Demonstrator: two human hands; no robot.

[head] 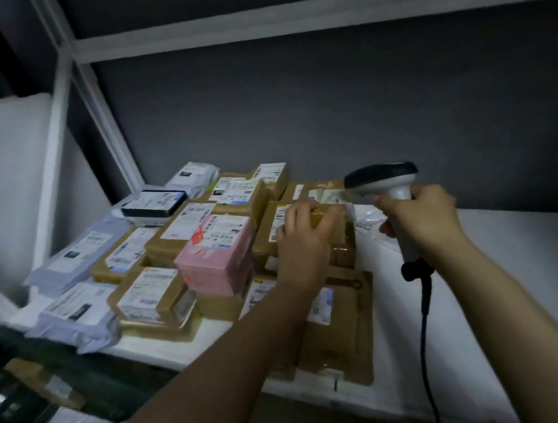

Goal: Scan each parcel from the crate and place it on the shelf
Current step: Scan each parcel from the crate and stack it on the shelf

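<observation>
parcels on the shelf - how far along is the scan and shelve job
Well underway: many parcels, among them a pink box, already lie on the shelf. In hand: the left hand grips a brown parcel atop the pile while the right hand holds the scanner near it. Left: the crate shows at least one tan parcel; the rest of its inside is out of view.

looks like a parcel stockroom: white metal-framed shelf piled with labelled brown cardboard parcels, grey poly mailers, plus a corded white-and-black handheld barcode scanner
</observation>
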